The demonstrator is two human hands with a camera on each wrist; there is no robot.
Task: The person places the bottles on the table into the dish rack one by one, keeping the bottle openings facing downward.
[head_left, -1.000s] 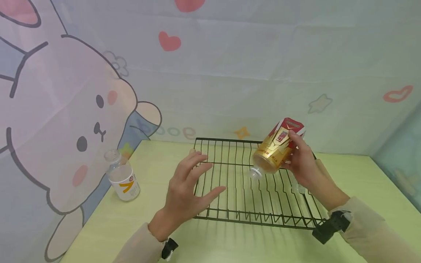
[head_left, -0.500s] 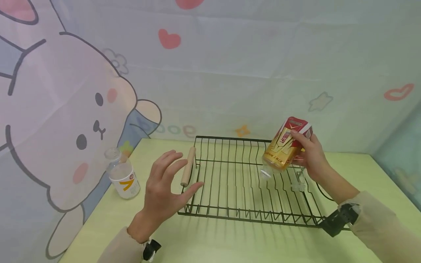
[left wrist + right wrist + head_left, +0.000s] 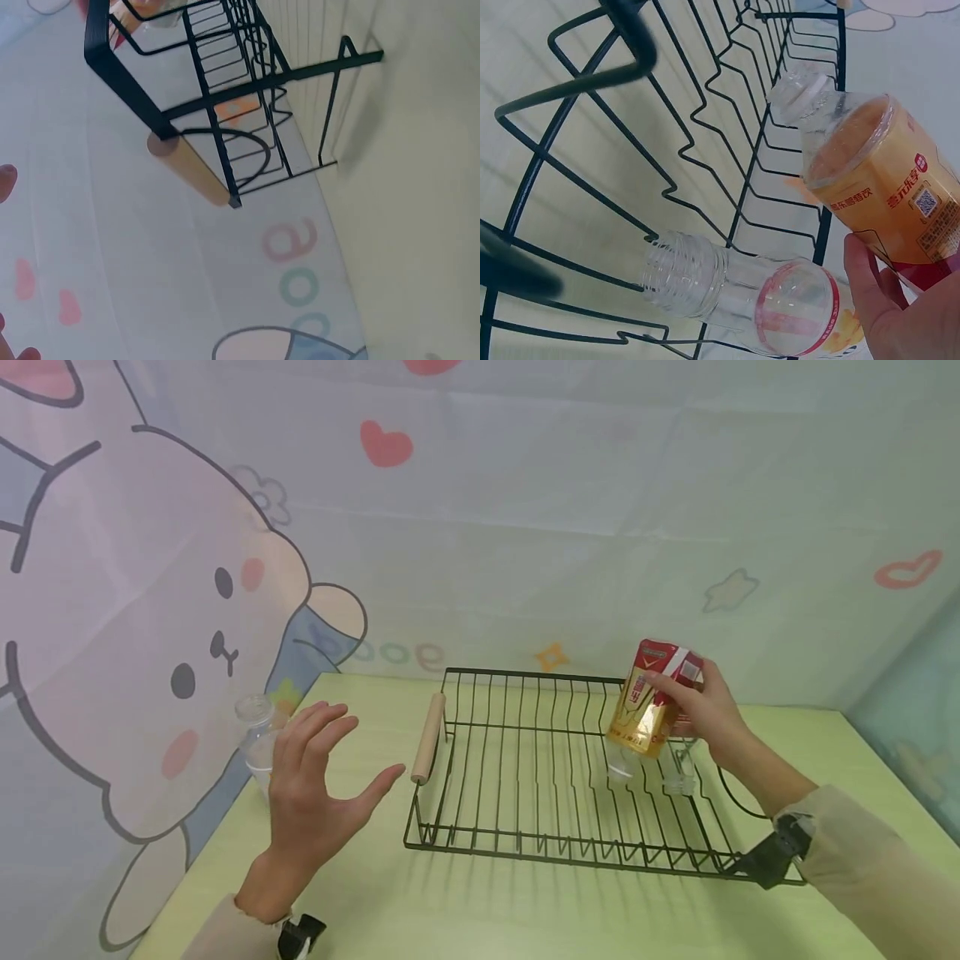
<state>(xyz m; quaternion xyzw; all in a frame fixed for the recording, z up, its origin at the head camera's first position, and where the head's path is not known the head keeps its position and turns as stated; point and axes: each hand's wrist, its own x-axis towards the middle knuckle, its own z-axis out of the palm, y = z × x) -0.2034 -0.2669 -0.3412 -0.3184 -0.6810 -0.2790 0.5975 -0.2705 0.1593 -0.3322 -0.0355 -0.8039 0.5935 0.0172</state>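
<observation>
pale green tabletop (image 3: 525,910) fills the foreground, and behind it hangs a pastel cloth backdrop (image 3: 525,510) printed with hearts, stars and a big cartoon bunny. a black wire rack (image 3: 525,852) with a wooden handle (image 3: 428,749) on its left side sits on the table, its wires bent into rows of slots.

the right hand (image 3: 708,710) grips a gold and red labelled bottle (image 3: 651,702) round its upper body, holding it upside down and slightly tilted over the right part of the rack, its clear uncapped mouth just above the wires. the right wrist view shows another clear bottle (image 3: 742,292) already lying on its side on the rack wires just beside it. the left hand (image 3: 311,785) hangs spread wide and empty above the table, left of the rack, with a third clear bottle (image 3: 255,739) standing behind it near the backdrop (partly hidden by the fingers).

the likely trouble: the bottle's mouth could miss a gap or catch on a wire, so the bottle tips sideways when let go. it could also knock the lying bottle, which looks free to roll. the rack seems light, and with no hand steadying it a push from the bottle might slide it across the smooth table.
</observation>
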